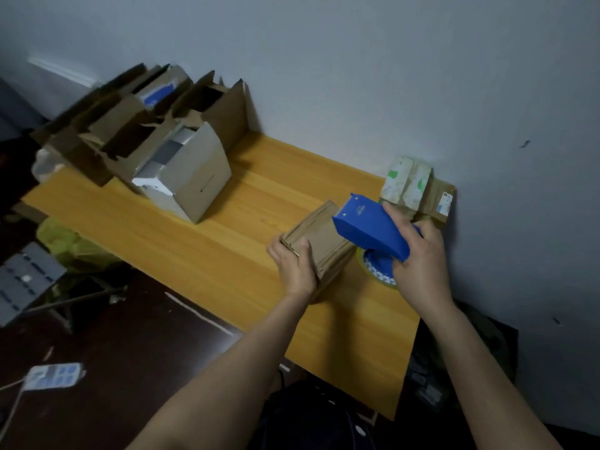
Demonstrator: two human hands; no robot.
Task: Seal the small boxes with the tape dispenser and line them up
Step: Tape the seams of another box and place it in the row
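Observation:
A small brown cardboard box (319,241) lies on the wooden table (201,241) near its right end. My left hand (295,267) grips the box's near left corner, thumb on top. My right hand (422,264) holds the blue tape dispenser (370,227) by its handle, its front end resting on the box's top. The tape roll (378,271) shows under the dispenser. Two more small boxes (418,193) stand side by side against the wall beyond the dispenser.
A cluster of open cardboard boxes (139,131) fills the table's far left, with a grey box (191,180) tipped at its front. The white wall (389,76) runs behind the table. A power strip (53,376) lies on the dark floor at lower left.

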